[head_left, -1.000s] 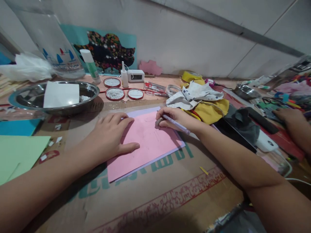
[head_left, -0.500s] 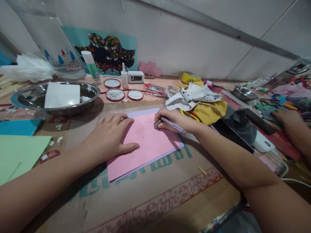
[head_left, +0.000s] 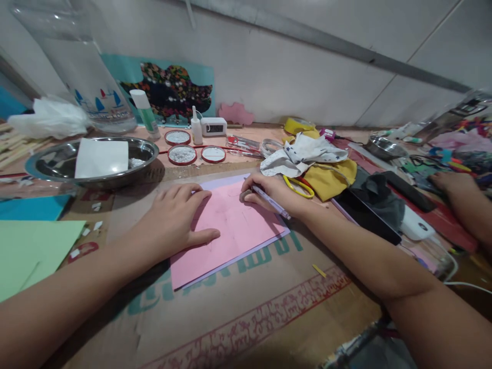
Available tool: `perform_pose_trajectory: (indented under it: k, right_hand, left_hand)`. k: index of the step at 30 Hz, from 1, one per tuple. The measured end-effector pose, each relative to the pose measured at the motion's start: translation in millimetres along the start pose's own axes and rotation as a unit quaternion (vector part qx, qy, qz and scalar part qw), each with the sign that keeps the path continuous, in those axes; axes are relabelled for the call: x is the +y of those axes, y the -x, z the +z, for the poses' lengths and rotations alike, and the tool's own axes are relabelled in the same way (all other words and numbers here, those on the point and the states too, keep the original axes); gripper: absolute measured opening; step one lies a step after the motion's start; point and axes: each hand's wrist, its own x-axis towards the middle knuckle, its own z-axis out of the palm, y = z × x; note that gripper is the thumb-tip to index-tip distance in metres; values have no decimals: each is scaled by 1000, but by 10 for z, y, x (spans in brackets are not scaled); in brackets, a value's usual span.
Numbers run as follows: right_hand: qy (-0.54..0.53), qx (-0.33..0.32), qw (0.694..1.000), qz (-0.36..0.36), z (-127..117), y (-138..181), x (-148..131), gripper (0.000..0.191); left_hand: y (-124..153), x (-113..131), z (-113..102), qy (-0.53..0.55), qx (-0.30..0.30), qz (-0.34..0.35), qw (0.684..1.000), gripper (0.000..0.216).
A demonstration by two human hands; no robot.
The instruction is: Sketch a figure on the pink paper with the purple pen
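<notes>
Pink paper [head_left: 226, 236] with faint pencil lines lies over a lilac sheet [head_left: 285, 230] on the cardboard. My left hand [head_left: 182, 215] rests flat on the pink paper's left part, thumb and fingers apart. At the upper right of the paper, my right hand [head_left: 265, 192] pinches a small grey eraser [head_left: 245, 195] against the surface. A lilac pen [head_left: 272, 201] is also held in that hand, slanting back under the palm. The fingertips beyond the eraser are partly hidden.
Behind the paper stand a steel bowl [head_left: 146, 154], red-rimmed dishes of beads [head_left: 182, 154], a glue bottle [head_left: 196, 128] and a glue stick [head_left: 144, 113]. Cloth scraps [head_left: 303, 154], yellow-handled scissors [head_left: 302, 189] and a phone [head_left: 365, 218] lie right. Another person's hand [head_left: 453, 184] is far right.
My right hand has shifted slightly left over the paper with the eraser and pen. My left hand stays in place, and the view has tilted a little.
</notes>
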Motion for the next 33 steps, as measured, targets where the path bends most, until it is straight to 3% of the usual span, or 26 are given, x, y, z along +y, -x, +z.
perform_pose_trajectory:
  k: [3,7,12,16,17,19,21,22,26,29,33]
  right_hand:
    - [-54,64,996,18,-19,-21,70,22]
    - [-10,190,981,28,-90,-55,192,25]
    - [33,207,976,59,-96,-84,269,20]
    - [8,269,962,49,-77,-76,140,26]
    - [-48,261,963,41,-65,-70,79,30]
    - [-212,161,962,59,-20,-61,-51,44]
    - [-362,25,923,128,49,-62,-158,53]
    - [-398,11,905,150,88,-67,-194,51]
    - [-418,94,896,116,193,-84,-212,39]
    - [-367,75,921,104,194,-60,-161,41]
    - [-223,137,964,55,133,-12,-113,47]
  left_hand:
    - [0,0,-3,-6,0,-1,1000,86]
    - [8,-12,3,-7,3,0,1000,86]
    - [10,-9,1,-7,6,5,1000,84]
    - [11,2,-7,-6,9,-6,1000,82]
    - [12,3,-8,-5,9,-7,1000,82]
    - [14,2,-8,-5,7,-4,1000,83]
    - [16,-2,-7,-8,4,-2,1000,83]
    - [16,-4,-7,-10,3,-2,1000,84]
    - [16,-8,-6,-6,2,3,1000,85]
    - [16,3,-18,0,7,1,1000,84]
    - [17,33,-52,6,-7,-8,1000,83]
